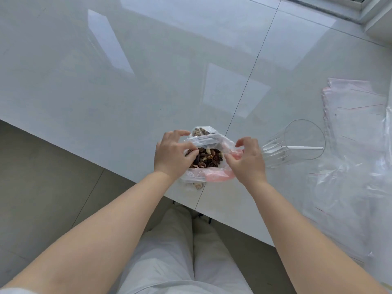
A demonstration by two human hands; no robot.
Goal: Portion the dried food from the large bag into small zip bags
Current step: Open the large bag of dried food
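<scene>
Plastic rim spread wide: left hand point(169, 154) and right hand point(247, 159) each pinch a side of the bag point(209, 177) at the table's point(106, 92) near edge, holding its mouth open over the dried food point(209, 159), likely for scooping.

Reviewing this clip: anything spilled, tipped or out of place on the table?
One oddity: the clear cup lies on its side right of the bag, a white stick inside it. No food shows loose on the table. Both hands, left and right, pinch the bag's mouth open.
</scene>
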